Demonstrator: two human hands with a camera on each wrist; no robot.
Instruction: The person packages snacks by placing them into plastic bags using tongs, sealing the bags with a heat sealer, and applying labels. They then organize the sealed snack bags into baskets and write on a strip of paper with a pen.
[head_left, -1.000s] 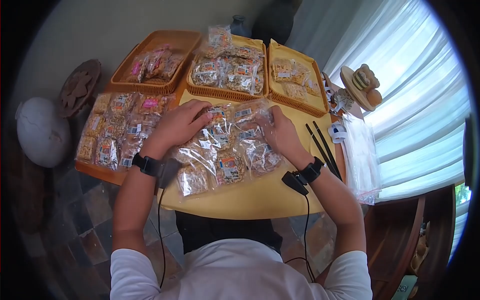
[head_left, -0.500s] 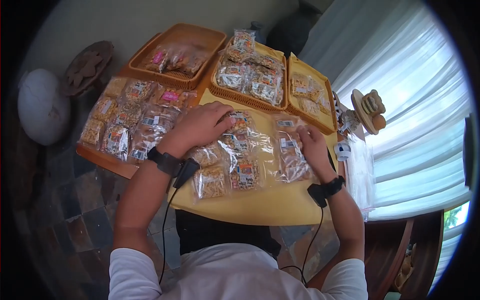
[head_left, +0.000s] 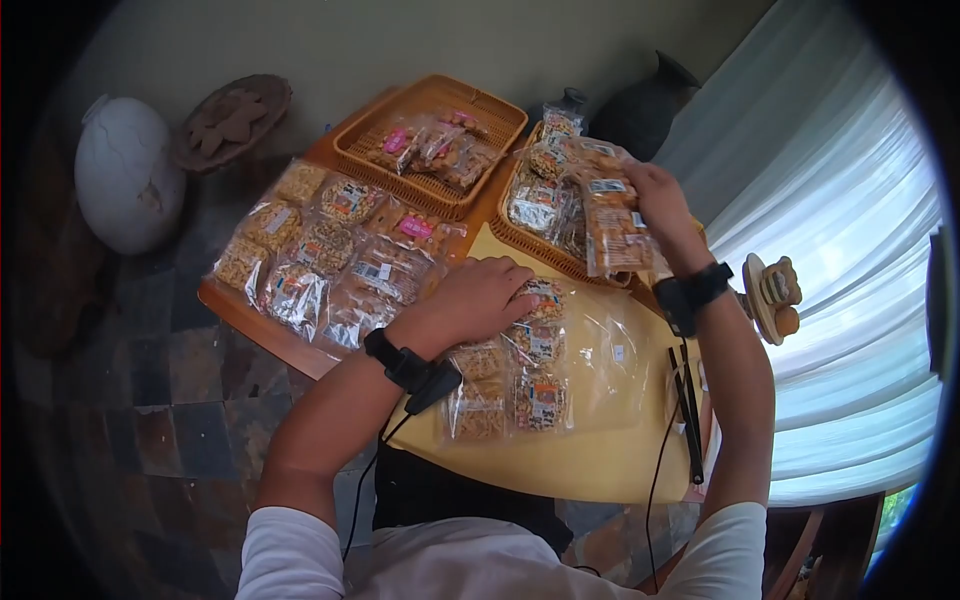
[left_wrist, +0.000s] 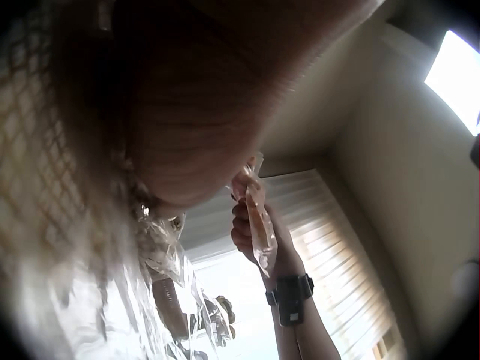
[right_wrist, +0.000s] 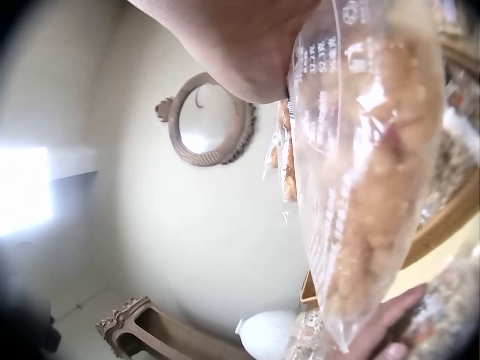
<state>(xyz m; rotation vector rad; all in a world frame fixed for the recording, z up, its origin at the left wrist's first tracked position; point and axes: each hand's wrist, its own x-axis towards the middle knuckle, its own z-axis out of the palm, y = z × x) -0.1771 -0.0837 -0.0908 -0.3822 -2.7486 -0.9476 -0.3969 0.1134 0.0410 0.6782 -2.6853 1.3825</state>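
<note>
My right hand (head_left: 662, 215) holds up a strip of clear-wrapped brown snack packets (head_left: 612, 225), gripped along its right side, over the middle wicker basket (head_left: 545, 245). In the right wrist view the nearest wrapped snack (right_wrist: 367, 195) hangs upright, light shining through its wrapper. My left hand (head_left: 480, 300) rests with extended fingers on a large clear plastic bag (head_left: 612, 345) on the yellow cloth. Grainy snack packets (head_left: 540, 400) fill the bag's left part, some hidden beneath the hand. Its right part lies flat with a small white label.
Another bag of snack packets (head_left: 325, 245) lies on the left of the table. Behind it stands a wicker basket (head_left: 480, 95) with pink-labelled packets. Black chopstick-like sticks (head_left: 687, 415) lie at the right. A small stand (head_left: 755, 300) with figurines is beyond them.
My right hand has lifted the brown packets from the bag's right side, up and away to the middle basket. The left hand has stayed on the bag. The head view has turned.
</note>
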